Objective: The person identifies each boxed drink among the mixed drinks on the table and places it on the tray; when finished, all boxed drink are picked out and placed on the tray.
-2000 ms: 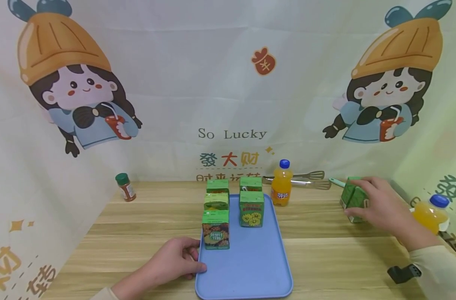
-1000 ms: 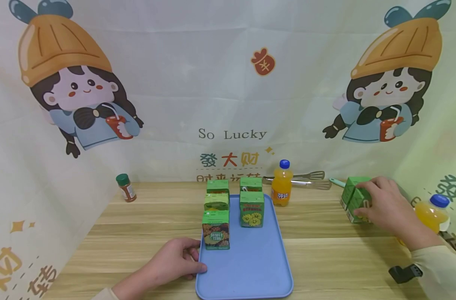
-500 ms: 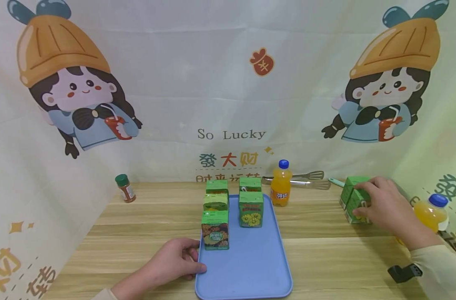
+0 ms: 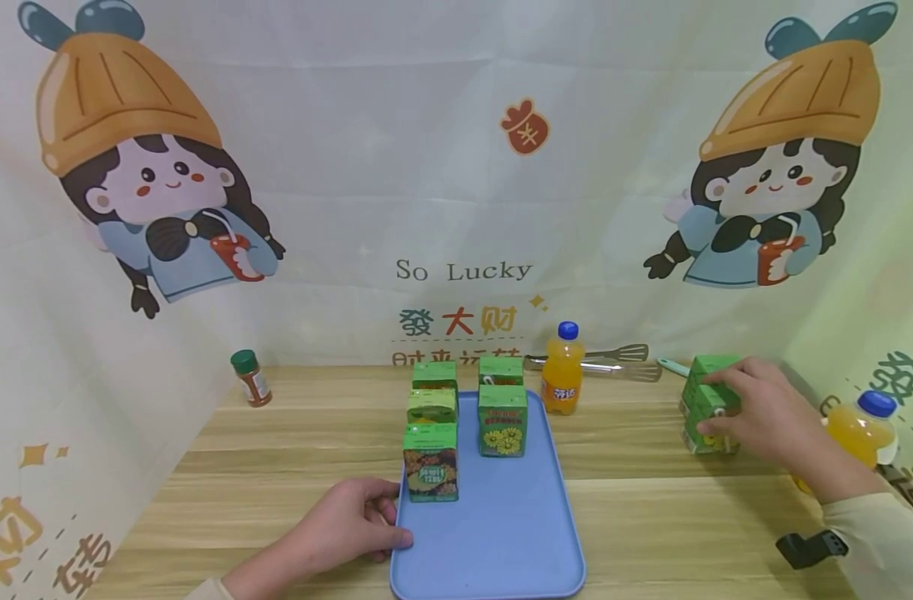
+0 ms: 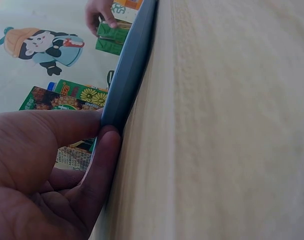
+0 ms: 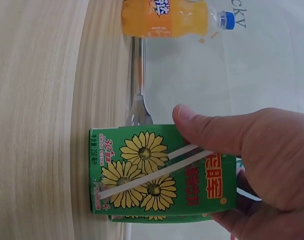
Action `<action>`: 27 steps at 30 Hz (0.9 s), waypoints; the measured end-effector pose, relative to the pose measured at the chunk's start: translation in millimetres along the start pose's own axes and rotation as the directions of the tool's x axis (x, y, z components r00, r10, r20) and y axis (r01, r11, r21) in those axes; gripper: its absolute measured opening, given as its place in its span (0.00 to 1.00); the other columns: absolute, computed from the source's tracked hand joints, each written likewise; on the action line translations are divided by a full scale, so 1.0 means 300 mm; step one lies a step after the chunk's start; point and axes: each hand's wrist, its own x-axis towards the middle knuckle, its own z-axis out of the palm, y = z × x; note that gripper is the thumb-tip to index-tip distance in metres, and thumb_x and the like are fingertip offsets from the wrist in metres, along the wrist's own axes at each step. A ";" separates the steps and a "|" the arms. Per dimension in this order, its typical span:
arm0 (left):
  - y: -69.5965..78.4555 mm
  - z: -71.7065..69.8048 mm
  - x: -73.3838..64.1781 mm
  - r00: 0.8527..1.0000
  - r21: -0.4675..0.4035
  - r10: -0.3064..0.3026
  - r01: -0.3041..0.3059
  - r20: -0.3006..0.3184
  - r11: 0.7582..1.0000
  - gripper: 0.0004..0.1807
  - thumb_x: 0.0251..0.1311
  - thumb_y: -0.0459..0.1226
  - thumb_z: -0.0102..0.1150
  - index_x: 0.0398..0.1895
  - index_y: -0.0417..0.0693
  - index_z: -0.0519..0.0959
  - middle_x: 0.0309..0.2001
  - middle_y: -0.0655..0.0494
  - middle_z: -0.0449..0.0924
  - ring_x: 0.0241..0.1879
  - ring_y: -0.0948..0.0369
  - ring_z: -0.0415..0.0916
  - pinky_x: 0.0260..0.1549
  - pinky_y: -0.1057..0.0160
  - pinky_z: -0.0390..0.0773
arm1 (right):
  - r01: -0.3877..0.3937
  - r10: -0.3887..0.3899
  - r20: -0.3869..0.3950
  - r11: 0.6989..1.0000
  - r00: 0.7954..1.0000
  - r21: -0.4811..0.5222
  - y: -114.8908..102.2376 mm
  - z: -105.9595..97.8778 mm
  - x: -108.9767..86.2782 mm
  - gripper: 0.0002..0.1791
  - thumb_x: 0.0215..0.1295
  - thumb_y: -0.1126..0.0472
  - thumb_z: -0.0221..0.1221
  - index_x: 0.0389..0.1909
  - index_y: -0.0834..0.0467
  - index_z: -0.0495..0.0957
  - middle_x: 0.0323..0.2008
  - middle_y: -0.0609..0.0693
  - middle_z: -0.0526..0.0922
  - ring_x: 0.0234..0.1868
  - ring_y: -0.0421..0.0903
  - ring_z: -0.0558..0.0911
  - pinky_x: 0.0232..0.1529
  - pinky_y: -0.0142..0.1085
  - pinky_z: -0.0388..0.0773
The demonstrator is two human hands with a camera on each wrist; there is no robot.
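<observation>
At the right of the table my right hand point(image 4: 767, 412) grips a green juice box point(image 6: 141, 172) with yellow chrysanthemums and a white straw on its side. A second green carton point(image 4: 714, 363) stands directly behind it, mostly hidden. My left hand point(image 5: 56, 165) pinches the left rim of the blue tray point(image 4: 501, 533), thumb above and a finger below. On the tray's left side stand several cartons in a row, the nearest a brown-and-green drink carton point(image 4: 430, 467). Toward its right side is a chrysanthemum drink carton point(image 4: 503, 425), with another green carton point(image 4: 501, 367) behind.
An orange soda bottle point(image 4: 563, 375) stands beside the tray's far right corner, with metal kitchen utensils point(image 4: 621, 367) behind it. Another orange drink bottle point(image 4: 861, 429) is by my right forearm. A green-capped spice jar point(image 4: 252, 379) stands at the far left. A printed cloth hangs behind.
My right hand first shifts slightly right with the juice box, then moves it a little left and nearer. My left hand stays on the tray, and the tray's cartons keep their places.
</observation>
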 end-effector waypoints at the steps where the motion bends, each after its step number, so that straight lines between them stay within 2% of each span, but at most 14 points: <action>1: 0.000 0.000 -0.001 1.000 0.001 0.000 0.000 0.000 1.000 0.39 0.59 0.33 0.84 0.67 0.17 0.76 0.36 0.52 0.83 0.27 0.56 0.86 0.24 0.63 0.88 | 0.000 0.000 0.002 1.000 1.000 0.005 -0.001 0.001 0.000 0.39 0.54 0.53 0.87 0.63 0.67 0.84 0.55 0.71 0.75 0.52 0.68 0.74 0.49 0.67 0.84; 9: -0.002 0.001 -0.003 1.000 0.000 0.003 -0.003 -0.006 1.000 0.39 0.59 0.33 0.84 0.67 0.16 0.75 0.36 0.52 0.84 0.27 0.56 0.86 0.24 0.62 0.88 | 0.044 -0.044 -0.001 0.996 0.999 0.073 -0.006 0.013 0.006 0.37 0.54 0.52 0.87 0.61 0.66 0.86 0.52 0.69 0.78 0.50 0.67 0.76 0.45 0.59 0.85; 12: -0.002 0.001 -0.002 1.000 0.001 0.003 -0.003 -0.007 1.000 0.39 0.59 0.33 0.84 0.67 0.17 0.75 0.36 0.52 0.84 0.27 0.56 0.86 0.24 0.62 0.88 | 0.045 -0.047 0.013 0.992 0.999 0.114 -0.004 0.016 0.008 0.38 0.56 0.53 0.86 0.63 0.68 0.84 0.56 0.72 0.79 0.50 0.67 0.78 0.45 0.60 0.85; 18: -0.002 0.003 -0.002 1.000 -0.006 0.004 -0.004 -0.007 1.000 0.39 0.59 0.32 0.84 0.66 0.17 0.76 0.36 0.52 0.84 0.27 0.56 0.86 0.24 0.62 0.88 | 0.003 -0.012 0.043 0.982 0.999 0.187 0.009 0.033 0.013 0.40 0.61 0.52 0.84 0.66 0.70 0.80 0.65 0.79 0.76 0.52 0.70 0.81 0.49 0.66 0.85; 27: 0.000 0.001 -0.003 1.000 -0.002 0.006 -0.006 -0.008 1.000 0.39 0.59 0.33 0.84 0.66 0.16 0.76 0.36 0.52 0.83 0.27 0.56 0.86 0.24 0.62 0.88 | -0.101 0.079 0.093 0.960 0.993 0.261 0.024 0.048 0.012 0.47 0.63 0.45 0.82 0.70 0.71 0.74 0.60 0.78 0.78 0.50 0.68 0.81 0.46 0.58 0.86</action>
